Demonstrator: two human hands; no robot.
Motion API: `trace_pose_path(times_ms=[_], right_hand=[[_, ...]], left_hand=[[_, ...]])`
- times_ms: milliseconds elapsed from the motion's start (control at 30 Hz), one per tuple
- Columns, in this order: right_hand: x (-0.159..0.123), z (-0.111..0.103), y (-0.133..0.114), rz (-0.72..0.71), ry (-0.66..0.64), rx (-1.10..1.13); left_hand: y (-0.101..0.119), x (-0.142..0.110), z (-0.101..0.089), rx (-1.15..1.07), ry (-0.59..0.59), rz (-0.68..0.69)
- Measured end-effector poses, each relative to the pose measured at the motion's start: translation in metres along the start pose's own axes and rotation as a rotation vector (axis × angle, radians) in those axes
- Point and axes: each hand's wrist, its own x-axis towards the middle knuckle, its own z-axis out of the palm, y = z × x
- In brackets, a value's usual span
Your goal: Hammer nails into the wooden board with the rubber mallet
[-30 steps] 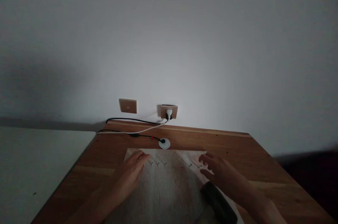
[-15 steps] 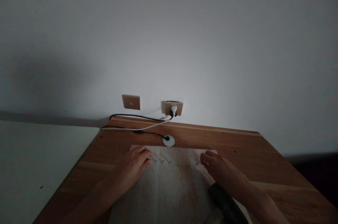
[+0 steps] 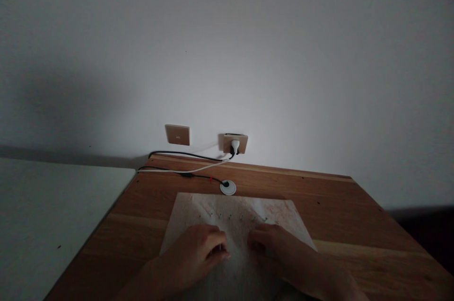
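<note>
A pale, worn board (image 3: 296, 225) lies on the wooden tabletop. Across its far part runs a row of several small nails or screws (image 3: 230, 216), standing up from the surface. Just nearer than the left part of that row, my left hand (image 3: 205, 246) is over the board with thumb and fingers brought together; a small pale glint shows between them, too small to name. My right hand (image 3: 267, 246) is opposite, fingers curled inward, and what they hold, if anything, is hidden. A gap separates the hands.
Behind the board, a black cable passes through a round white grommet (image 3: 228, 187) in the tabletop (image 3: 124, 230). A white plug (image 3: 234, 146) sits in the wall socket, beside a second wall plate (image 3: 178, 135). A pale surface (image 3: 53, 216) adjoins at left.
Both hands have come nearer to me and closer together, away from the ends of the nail row. The dark hammer-like tool by my right forearm is now almost wholly out of sight.
</note>
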Motion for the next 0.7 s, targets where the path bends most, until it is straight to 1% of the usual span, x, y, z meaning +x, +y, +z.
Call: trace_pose_path(times_ms=[67, 100, 200, 267, 333, 433, 533, 633, 700], right_hand=[[0.004, -0.003, 0.009, 0.023, 0.055, -0.032], [0.006, -0.005, 0.015, 0.052, 0.101, -0.061], [0.009, -0.01, 0.034, 0.159, 0.235, -0.175], [0.011, -0.01, 0.04, 0.213, 0.252, -0.242], [0.013, -0.009, 0.039, 0.247, 0.22, -0.294], [0.018, -0.006, 0.033, 0.282, 0.176, -0.37], [0.024, -0.004, 0.029, 0.315, 0.154, -0.448], [0.025, -0.004, 0.03, 0.328, 0.154, -0.48], [0.022, -0.005, 0.028, 0.318, 0.163, -0.458]], left_hand=[[-0.006, 0.002, 0.005, 0.042, 0.012, 0.001], [-0.011, 0.003, 0.007, 0.067, 0.052, 0.0], [-0.028, 0.008, 0.01, 0.18, 0.266, 0.001], [-0.037, 0.013, 0.007, 0.242, 0.369, 0.019], [-0.043, 0.018, 0.003, 0.268, 0.376, 0.05], [-0.046, 0.024, -0.002, 0.295, 0.307, 0.105], [-0.047, 0.026, -0.004, 0.334, 0.284, 0.132], [-0.047, 0.029, -0.005, 0.397, 0.308, 0.152], [-0.047, 0.029, -0.005, 0.425, 0.355, 0.176]])
